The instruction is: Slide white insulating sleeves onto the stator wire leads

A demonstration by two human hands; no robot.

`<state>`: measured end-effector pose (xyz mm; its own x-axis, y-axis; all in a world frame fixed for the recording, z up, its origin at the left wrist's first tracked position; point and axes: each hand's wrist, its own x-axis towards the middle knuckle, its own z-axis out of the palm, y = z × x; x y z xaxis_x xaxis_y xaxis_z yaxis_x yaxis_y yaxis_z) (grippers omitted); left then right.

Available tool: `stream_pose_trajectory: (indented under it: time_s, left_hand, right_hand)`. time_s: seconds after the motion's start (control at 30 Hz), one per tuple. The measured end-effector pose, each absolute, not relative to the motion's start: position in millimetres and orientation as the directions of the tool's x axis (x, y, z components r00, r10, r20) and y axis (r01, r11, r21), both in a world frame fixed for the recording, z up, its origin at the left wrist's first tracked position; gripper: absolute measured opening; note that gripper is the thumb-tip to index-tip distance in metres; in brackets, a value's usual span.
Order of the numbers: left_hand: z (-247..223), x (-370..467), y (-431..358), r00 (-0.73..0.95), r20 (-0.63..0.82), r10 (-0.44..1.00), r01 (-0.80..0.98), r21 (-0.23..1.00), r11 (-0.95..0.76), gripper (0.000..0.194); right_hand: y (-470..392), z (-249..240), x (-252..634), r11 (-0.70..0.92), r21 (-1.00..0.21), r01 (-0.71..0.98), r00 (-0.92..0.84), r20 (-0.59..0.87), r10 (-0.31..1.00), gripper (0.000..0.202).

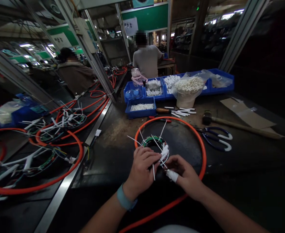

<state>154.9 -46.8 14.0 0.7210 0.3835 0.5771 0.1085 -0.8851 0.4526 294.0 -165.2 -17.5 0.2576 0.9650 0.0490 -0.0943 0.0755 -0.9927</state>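
A ring-shaped wire-wound part (154,139), like a motor stator, lies on the dark bench, with green edging and several thin white sleeves sticking out. My left hand (143,165), with a teal band on its wrist, is closed over the near left side of the ring. Its fingertips press at a bundled white piece (165,151). My right hand (184,173), its thumb wrapped in white tape, pinches the end of a thin white sleeve (164,164) at the ring's near edge. An orange cable (203,152) loops around the ring and runs under my right wrist.
Blue bins (154,92) of white tubes stand at the back, with a bag of white sticks (189,87) and a small blue tray (140,111). Scissors (217,137) and a hammer (239,124) lie right. More wired rings (42,161) lie left. Two people (146,58) sit beyond.
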Motion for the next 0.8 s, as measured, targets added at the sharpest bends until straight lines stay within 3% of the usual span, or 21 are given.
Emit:
stream_pose_trajectory:
  time_s: [0.2, 0.3, 0.37, 0.43, 0.5, 0.57, 0.63, 0.7, 0.8]
  left_hand:
    - [13, 155, -45, 0.721, 0.583, 0.373, 0.093, 0.452, -0.887, 0.024]
    - [13, 154, -44, 0.728, 0.569, 0.381, 0.099, 0.463, -0.881, 0.026]
    - [15, 153, -45, 0.737, 0.558, 0.382, 0.099, 0.47, -0.877, 0.026]
    - [21, 151, -45, 0.768, 0.511, 0.386, 0.13, 0.465, -0.876, 0.027]
    - [28, 151, -44, 0.816, 0.413, 0.405, 0.215, 0.433, -0.875, 0.029]
    - [34, 151, -41, 0.858, 0.306, 0.412, 0.287, 0.378, -0.88, 0.023]
    - [37, 152, -37, 0.892, 0.253, 0.374, 0.285, 0.325, -0.901, 0.011]
    - [37, 153, -33, 0.918, 0.236, 0.32, 0.25, 0.282, -0.926, 0.01]
    - [34, 154, -30, 0.934, 0.228, 0.276, 0.224, 0.23, -0.947, 0.019]
  right_hand:
    - [-139, -13, 291, -0.013, -1.0, -0.026, 0.374, -0.022, 0.927, 0.019]
    - [-135, -6, 294, -0.054, -0.964, 0.259, 0.388, 0.052, 0.92, 0.013]
    - [-138, 2, 298, 0.016, -0.774, 0.633, 0.279, 0.248, 0.928, 0.007]
    - [-142, 10, 303, 0.159, -0.402, 0.902, 0.045, 0.453, 0.89, 0.005]
    - [-144, 16, 307, 0.32, -0.074, 0.945, -0.227, 0.555, 0.8, 0.015]
    - [-141, 21, 311, 0.467, 0.109, 0.878, -0.438, 0.579, 0.688, 0.025]
    - [-131, 26, 316, 0.516, 0.196, 0.834, -0.522, 0.586, 0.62, 0.028]
    - [-115, 32, 322, 0.466, 0.225, 0.856, -0.496, 0.609, 0.618, 0.028]
    - [-97, 39, 331, 0.405, 0.127, 0.906, -0.393, 0.61, 0.689, 0.026]
